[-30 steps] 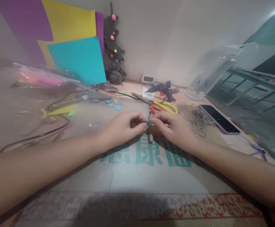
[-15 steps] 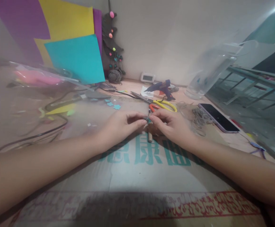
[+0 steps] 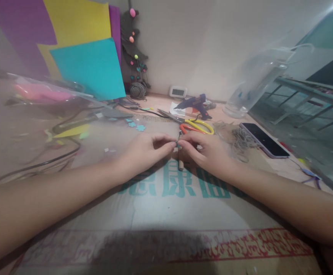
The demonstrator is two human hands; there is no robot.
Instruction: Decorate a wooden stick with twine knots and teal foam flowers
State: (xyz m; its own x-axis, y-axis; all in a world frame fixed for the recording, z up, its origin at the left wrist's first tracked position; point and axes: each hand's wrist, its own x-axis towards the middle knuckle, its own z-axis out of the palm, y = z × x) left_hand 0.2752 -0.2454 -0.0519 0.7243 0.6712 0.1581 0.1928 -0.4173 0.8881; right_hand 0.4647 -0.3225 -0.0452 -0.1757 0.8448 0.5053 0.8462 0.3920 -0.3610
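Observation:
My left hand [image 3: 150, 152] and my right hand [image 3: 209, 152] meet over the middle of the board, thumbs and forefingers pinched together. Between the fingertips is a tiny greenish piece [image 3: 178, 144], mostly hidden, whose kind I cannot make out. Directly below the pinch is a slim brown stick-like thing [image 3: 181, 164], its upper part behind the fingers; whether they grip it is unclear. Scissors [image 3: 199, 126] with yellow and red handles lie just beyond my right hand. Several small blue flower cutouts [image 3: 140, 128] rest past my left hand.
A printed cardboard sheet [image 3: 155, 217] covers the work surface. Grey twine [image 3: 242, 141] and a phone [image 3: 265, 140] lie to the right. Farther back are a dark blue glue gun [image 3: 195, 104], a small digital display [image 3: 178, 91] and a clear jug [image 3: 237, 103]. A cable [image 3: 40, 164] curves at left.
The whole view has shifted slightly. Both hands keep nearly the same pinch, and less of the greenish piece shows between the fingertips.

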